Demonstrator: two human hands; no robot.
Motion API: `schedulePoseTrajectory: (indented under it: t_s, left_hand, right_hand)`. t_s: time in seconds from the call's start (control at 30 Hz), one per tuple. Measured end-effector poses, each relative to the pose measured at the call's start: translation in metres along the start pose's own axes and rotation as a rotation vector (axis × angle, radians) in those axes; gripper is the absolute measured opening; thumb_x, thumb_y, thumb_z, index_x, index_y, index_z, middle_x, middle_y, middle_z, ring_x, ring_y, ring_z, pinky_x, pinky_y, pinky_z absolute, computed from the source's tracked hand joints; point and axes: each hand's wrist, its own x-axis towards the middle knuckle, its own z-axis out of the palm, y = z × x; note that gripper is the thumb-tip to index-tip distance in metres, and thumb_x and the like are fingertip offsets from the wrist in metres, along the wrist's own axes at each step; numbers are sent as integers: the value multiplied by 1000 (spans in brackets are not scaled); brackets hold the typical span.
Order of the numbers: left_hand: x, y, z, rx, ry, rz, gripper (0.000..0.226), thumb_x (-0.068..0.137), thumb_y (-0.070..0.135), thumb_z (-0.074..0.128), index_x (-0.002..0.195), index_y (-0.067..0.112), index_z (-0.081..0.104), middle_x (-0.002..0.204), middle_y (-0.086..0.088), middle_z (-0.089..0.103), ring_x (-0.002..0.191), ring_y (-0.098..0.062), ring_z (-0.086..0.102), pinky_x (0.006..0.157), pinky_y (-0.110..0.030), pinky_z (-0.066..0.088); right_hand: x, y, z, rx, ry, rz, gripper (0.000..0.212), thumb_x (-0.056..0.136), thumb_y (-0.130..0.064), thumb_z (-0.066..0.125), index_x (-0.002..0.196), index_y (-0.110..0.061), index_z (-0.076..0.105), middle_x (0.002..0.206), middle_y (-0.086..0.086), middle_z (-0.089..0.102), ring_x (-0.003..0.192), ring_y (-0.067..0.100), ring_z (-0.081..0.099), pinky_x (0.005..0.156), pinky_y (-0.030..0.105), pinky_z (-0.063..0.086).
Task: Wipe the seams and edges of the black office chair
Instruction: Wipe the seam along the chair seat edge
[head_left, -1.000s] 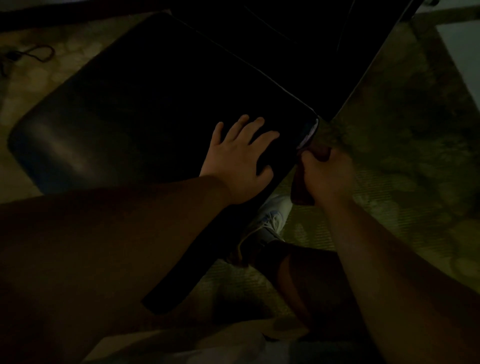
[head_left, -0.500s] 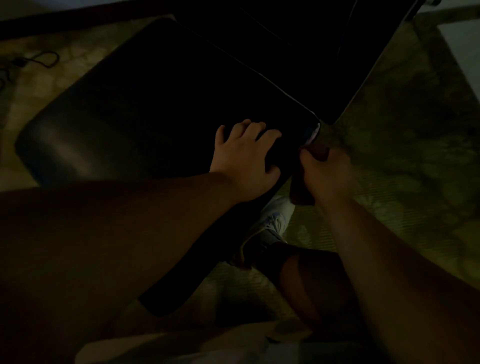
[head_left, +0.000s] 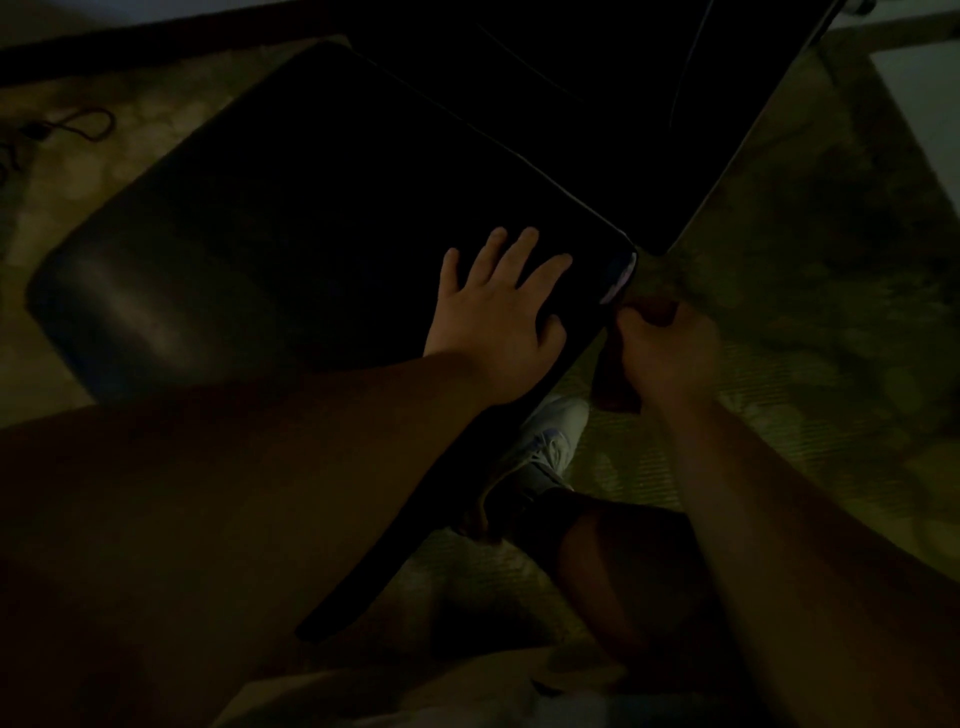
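The scene is very dark. The black office chair's seat fills the upper left, and its backrest rises behind it. My left hand lies flat on the seat near its right rear corner, fingers spread. My right hand grips a dark cloth bunched against the seat's right edge, just below the corner. A pale strip shows on that corner; what it is cannot be told.
A patterned greenish rug covers the floor. My white shoe and bent leg sit under the seat's right edge. A dark cable loops on the floor at far left. A pale surface lies at the top right.
My left hand's fingers, curled half a second ago, have straightened and spread flat on the seat again. My right hand stays at the corner with the cloth.
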Motion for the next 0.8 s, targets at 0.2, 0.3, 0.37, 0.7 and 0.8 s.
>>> schedulePoseTrajectory:
  t_s: [0.2, 0.3, 0.37, 0.7, 0.8]
  left_hand:
    - [-3, -1, 1, 11, 12, 13, 61, 99, 50, 32, 158, 41, 16, 170, 0, 5, 157, -25, -3, 123, -58, -2]
    - [-5, -1, 2, 12, 13, 14, 60, 100, 49, 33, 158, 41, 17, 170, 0, 5, 157, -25, -3, 123, -58, -2]
    - [-4, -1, 0, 10, 10, 20, 61, 100, 49, 33, 158, 40, 17, 170, 0, 5, 157, -25, -3, 123, -58, -1]
    - [-4, -2, 3, 7, 36, 30, 61, 98, 49, 33, 157, 40, 19, 170, -1, 9, 157, -26, -1, 123, -60, 0]
    - [-5, -2, 3, 3, 37, 23, 61, 98, 50, 32, 157, 40, 20, 170, -1, 9, 157, -25, -1, 123, -60, 1]
  right_hand:
    - [0, -2, 1, -50, -50, 6, 19, 89, -24, 63, 73, -18, 53, 71, -6, 52, 61, 2, 46, 49, 21, 32]
    - [2, -1, -3, -15, -11, 46, 19, 89, -20, 62, 72, -15, 53, 74, -2, 54, 64, 8, 49, 56, 21, 35]
    - [1, -7, -3, 55, -14, 10, 10, 88, -26, 65, 87, -17, 61, 80, -5, 58, 68, 5, 53, 54, 19, 37]
    - [0, -3, -2, -2, -4, -23, 26, 88, -34, 67, 103, -12, 65, 95, 1, 63, 75, 10, 56, 54, 20, 36]
    - [-1, -6, -1, -38, -58, -65, 29, 87, -37, 69, 107, -16, 67, 96, -1, 64, 84, 13, 60, 56, 19, 39]
